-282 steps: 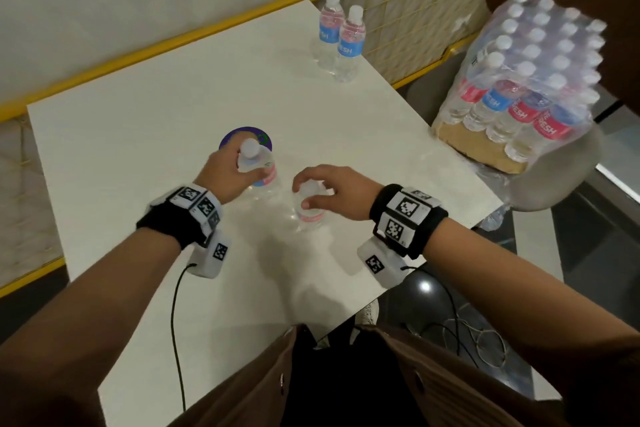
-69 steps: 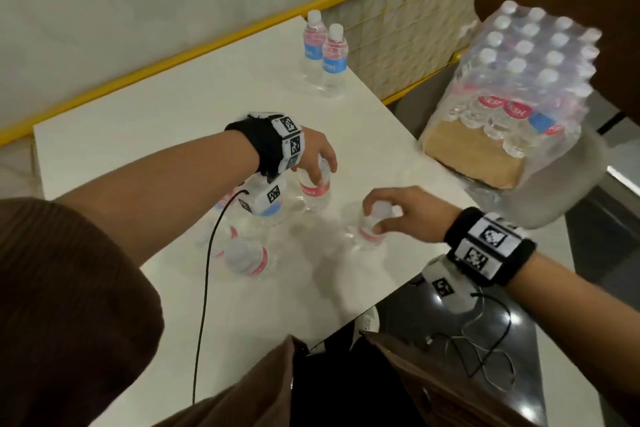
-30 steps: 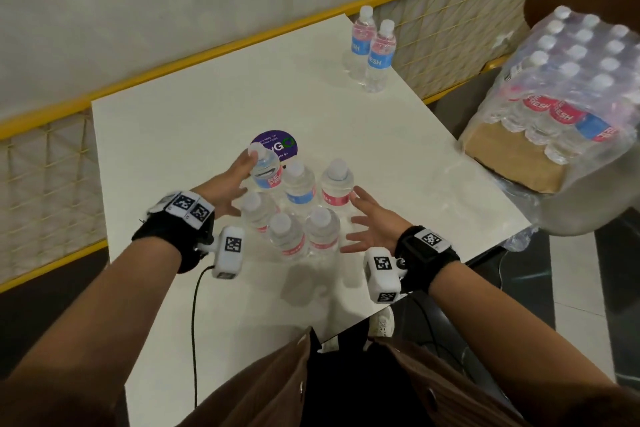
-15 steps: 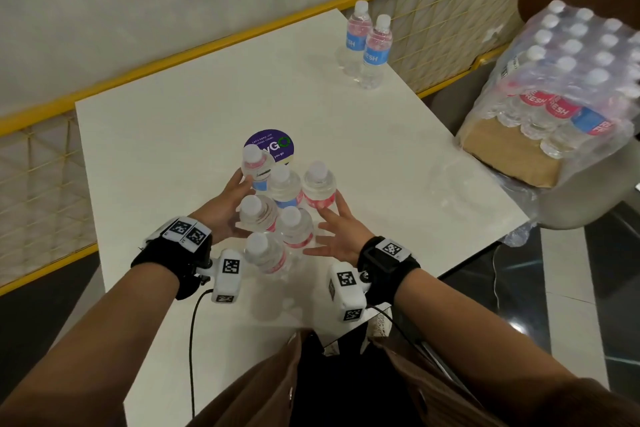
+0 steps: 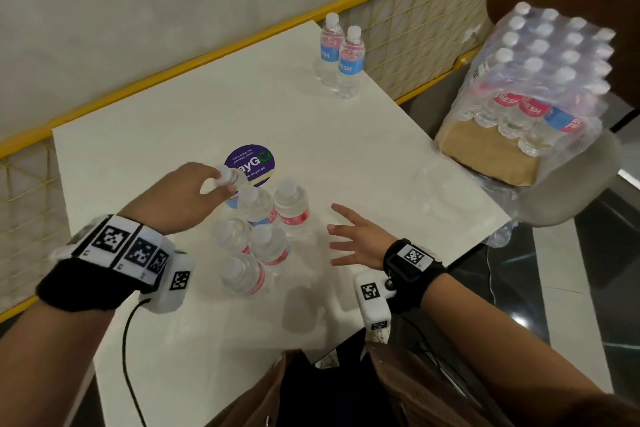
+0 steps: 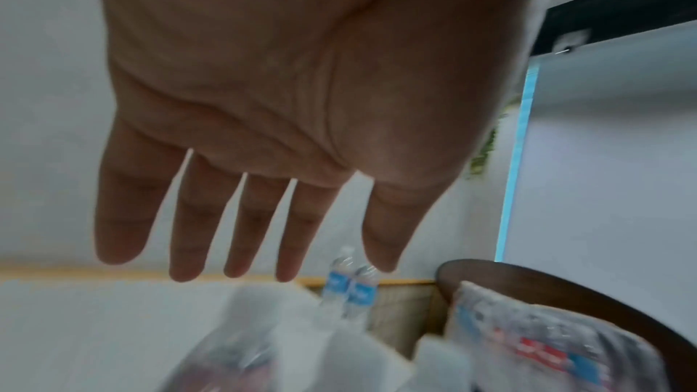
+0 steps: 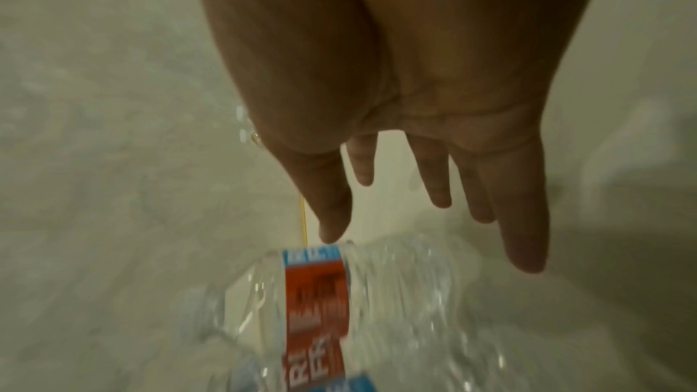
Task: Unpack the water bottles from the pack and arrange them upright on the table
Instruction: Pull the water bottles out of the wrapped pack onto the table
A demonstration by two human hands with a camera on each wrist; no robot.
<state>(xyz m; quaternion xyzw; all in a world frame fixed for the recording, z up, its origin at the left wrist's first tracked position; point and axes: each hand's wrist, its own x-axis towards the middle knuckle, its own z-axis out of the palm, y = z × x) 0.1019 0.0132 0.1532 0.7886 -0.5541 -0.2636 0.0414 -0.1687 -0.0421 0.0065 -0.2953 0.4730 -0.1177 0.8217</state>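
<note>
Here the white table carries a tight cluster of six small water bottles, all upright, standing just on the person's side of a round purple sticker. The left hand reaches over the cluster from the left, its fingertips at the white cap of the rearmost bottle, the one touching the sticker's edge; from the head view I cannot tell whether the fingers pinch the cap or only hover over it, while the left wrist view shows the palm flat and all fingers straight and spread, holding nothing. The right hand hangs just to the right of the cluster, apart from the bottles, fingers splayed wide and empty; its wrist view shows a red-labelled bottle blurred below the fingertips. Well beyond the sticker, at the far corner of the table, two more bottles stand upright and touching, with blue and pink labels. Off the table to the right of the sticker, the shrink-wrapped pack with many capped bottles inside leans on a chair, on a brown cardboard base.
</note>
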